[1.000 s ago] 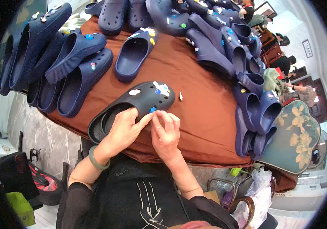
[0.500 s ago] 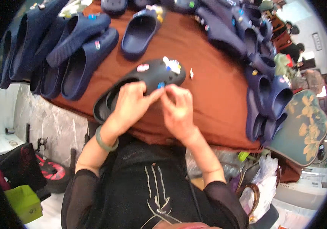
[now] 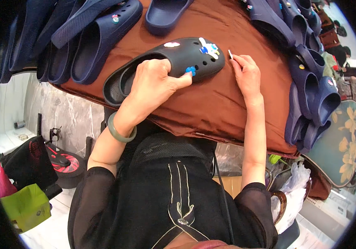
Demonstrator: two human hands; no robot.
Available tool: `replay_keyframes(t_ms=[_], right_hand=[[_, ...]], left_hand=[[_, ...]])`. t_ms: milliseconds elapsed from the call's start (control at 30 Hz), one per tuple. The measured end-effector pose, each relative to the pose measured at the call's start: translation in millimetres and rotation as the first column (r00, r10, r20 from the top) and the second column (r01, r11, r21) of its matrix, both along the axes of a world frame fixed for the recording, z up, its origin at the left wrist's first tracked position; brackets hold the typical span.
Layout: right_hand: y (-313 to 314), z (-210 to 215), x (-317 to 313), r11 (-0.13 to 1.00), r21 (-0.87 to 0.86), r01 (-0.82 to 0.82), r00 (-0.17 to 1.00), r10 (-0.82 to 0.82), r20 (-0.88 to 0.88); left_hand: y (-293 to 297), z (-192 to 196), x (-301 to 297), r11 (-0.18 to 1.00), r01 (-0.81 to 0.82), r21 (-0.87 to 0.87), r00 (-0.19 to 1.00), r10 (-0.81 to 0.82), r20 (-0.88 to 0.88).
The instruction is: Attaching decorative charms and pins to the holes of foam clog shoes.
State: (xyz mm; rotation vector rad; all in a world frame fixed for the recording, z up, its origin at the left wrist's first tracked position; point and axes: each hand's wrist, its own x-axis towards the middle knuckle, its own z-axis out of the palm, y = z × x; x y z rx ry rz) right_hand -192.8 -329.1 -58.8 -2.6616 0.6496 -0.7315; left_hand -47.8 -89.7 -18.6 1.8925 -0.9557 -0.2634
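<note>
A black clog (image 3: 183, 56) lies on the brown cloth, toe to the right. My left hand (image 3: 153, 85) grips it from the near side, fingers reaching into the foot opening and hidden there. Its thumb presses beside a blue flower-shaped shoe charm (image 3: 190, 70) on the upper. Near the toe sits a white and blue charm (image 3: 209, 49), and a pink and white charm (image 3: 171, 44) is farther back. To the right of the toe, my right hand (image 3: 247, 74) pinches a small white shoe charm (image 3: 230, 54) between thumb and fingertips, seen edge-on.
Dark blue clogs (image 3: 110, 45) are stacked on the left, with another single clog (image 3: 165, 18) beyond the black one. More blue clogs (image 3: 311, 95) line the right side. The brown cloth (image 3: 211, 108) covers the table, and a floral chair back (image 3: 338, 143) stands at its right.
My right hand has left the blue charm and moved right, taking hold of the small white charm that lay on the cloth. My left hand still grips the clog. The view has shifted.
</note>
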Motion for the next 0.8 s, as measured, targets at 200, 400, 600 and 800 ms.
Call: replay_keyframes(t_ms=[200, 400, 600, 800], right_hand=[[19, 9, 3, 0.966, -0.257, -0.009, 0.977, 0.063, 0.201], [70, 39, 15, 0.806, -0.551, -0.215, 0.941, 0.321, 0.102], [93, 58, 18, 0.662, -0.677, -0.320, 0.947, 0.218, -0.235], [108, 54, 16, 0.539, -0.723, -0.433, 0.898, 0.185, -0.400]], left_hand=[[0, 4, 2, 0.996, 0.022, 0.090, 0.999, -0.017, -0.049], [1, 10, 3, 0.980, 0.040, 0.197, 0.992, -0.016, -0.124], [-1, 3, -1, 0.999, 0.047, -0.019, 0.994, -0.045, 0.102], [3, 15, -10, 1.000, 0.027, 0.014, 1.000, -0.027, -0.005]])
